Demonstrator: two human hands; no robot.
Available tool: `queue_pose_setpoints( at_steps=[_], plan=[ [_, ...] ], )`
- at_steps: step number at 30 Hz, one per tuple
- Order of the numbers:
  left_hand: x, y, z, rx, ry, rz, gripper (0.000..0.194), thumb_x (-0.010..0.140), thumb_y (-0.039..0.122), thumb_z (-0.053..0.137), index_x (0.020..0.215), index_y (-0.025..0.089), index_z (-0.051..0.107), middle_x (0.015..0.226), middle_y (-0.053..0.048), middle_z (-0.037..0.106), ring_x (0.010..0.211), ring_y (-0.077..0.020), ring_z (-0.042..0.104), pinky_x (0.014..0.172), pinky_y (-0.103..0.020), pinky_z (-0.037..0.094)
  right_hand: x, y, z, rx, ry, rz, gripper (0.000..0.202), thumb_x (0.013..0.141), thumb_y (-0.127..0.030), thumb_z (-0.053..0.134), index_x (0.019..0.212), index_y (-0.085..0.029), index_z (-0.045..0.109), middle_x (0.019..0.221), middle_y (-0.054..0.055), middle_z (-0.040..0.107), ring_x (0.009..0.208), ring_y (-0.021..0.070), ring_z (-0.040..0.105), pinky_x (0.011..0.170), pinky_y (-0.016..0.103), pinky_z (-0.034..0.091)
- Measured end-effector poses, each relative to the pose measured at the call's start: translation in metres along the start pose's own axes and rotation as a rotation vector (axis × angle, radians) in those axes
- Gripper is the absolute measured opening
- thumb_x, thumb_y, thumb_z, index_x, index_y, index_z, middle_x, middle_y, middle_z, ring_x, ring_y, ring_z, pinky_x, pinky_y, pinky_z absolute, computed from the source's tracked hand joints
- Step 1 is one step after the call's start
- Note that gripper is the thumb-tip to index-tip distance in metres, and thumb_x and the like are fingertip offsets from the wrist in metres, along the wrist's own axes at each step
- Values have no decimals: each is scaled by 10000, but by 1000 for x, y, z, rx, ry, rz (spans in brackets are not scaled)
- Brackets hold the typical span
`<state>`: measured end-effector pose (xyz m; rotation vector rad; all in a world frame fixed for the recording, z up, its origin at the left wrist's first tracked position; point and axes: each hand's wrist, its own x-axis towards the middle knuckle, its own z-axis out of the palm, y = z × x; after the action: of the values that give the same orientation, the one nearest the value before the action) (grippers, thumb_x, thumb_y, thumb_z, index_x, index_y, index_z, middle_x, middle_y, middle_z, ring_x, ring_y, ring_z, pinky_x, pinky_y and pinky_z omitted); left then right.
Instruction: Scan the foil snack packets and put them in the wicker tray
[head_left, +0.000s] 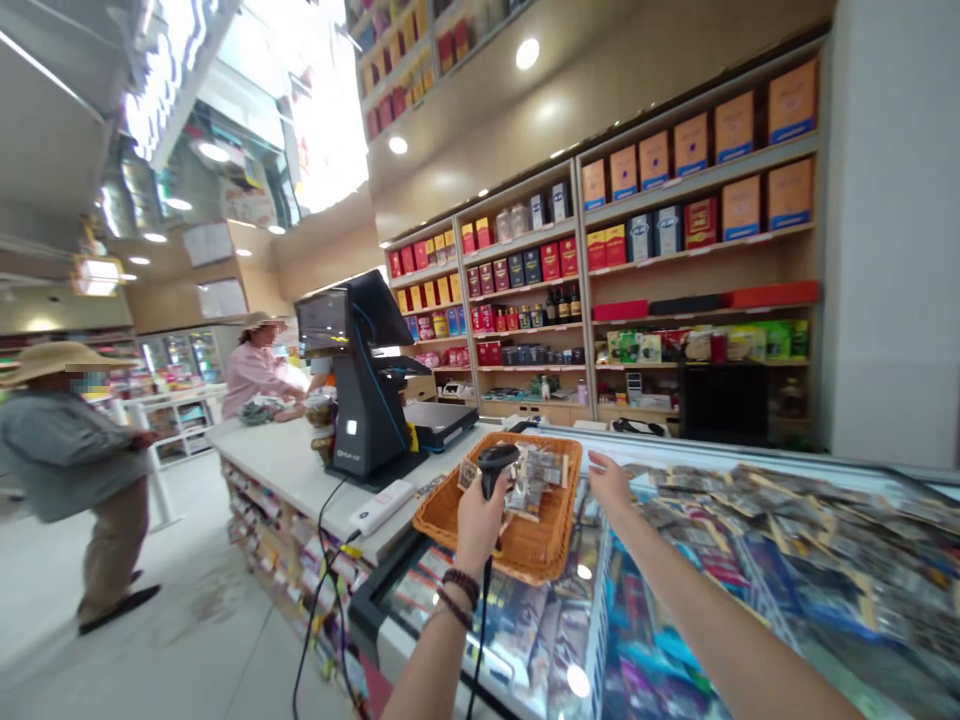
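With packets [534,490] already in the twelve-o'clock basket [536,548], our left hand [478,522] gripped the scanner [498,458]; our right hand [612,486] hung open.

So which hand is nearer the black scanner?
Left: the left hand grips the scanner over the wicker basket; the right hand is apart, by the basket's right rim.

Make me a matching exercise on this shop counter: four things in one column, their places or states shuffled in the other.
1. black scanner
2. wicker basket
3. right hand
4. register

A. standing on the white counter
B. gripped in the left hand
C. open and empty
D. holding small packets

Pairs: 1-B, 2-D, 3-C, 4-A
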<state>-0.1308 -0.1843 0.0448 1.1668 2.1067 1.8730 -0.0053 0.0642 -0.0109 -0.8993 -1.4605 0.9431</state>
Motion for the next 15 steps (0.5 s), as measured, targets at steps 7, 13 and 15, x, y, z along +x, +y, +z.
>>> queue_pose_setpoints(
  at_steps=[7, 13, 15],
  plan=[
    [-10, 1, 12, -39, -64, -15, 511, 887, 727, 622, 781, 233, 539, 585, 10, 579, 502, -165, 587, 527, -264, 427, -14, 41, -81, -242, 91, -92, 287, 722, -201, 569, 909, -269, 777, 999, 83, 804, 919, 306, 768, 911, 467, 608],
    [-32, 34, 64, -124, -224, 57, 443, 924, 638, 622, 780, 229, 534, 602, 21, 578, 495, -144, 579, 523, -254, 436, -36, 53, -192, -396, 110, -3, 188, 860, -299, 606, 912, -226, 772, 1001, 114, 820, 921, 300, 771, 913, 444, 590],
    [-41, 43, 85, -152, -283, 74, 425, 935, 612, 619, 776, 226, 538, 602, 17, 587, 494, -141, 582, 530, -254, 434, -47, 51, -220, -466, 73, 5, 231, 909, -390, 626, 892, -224, 785, 986, 120, 822, 957, 319, 773, 924, 454, 586]
  ],
)
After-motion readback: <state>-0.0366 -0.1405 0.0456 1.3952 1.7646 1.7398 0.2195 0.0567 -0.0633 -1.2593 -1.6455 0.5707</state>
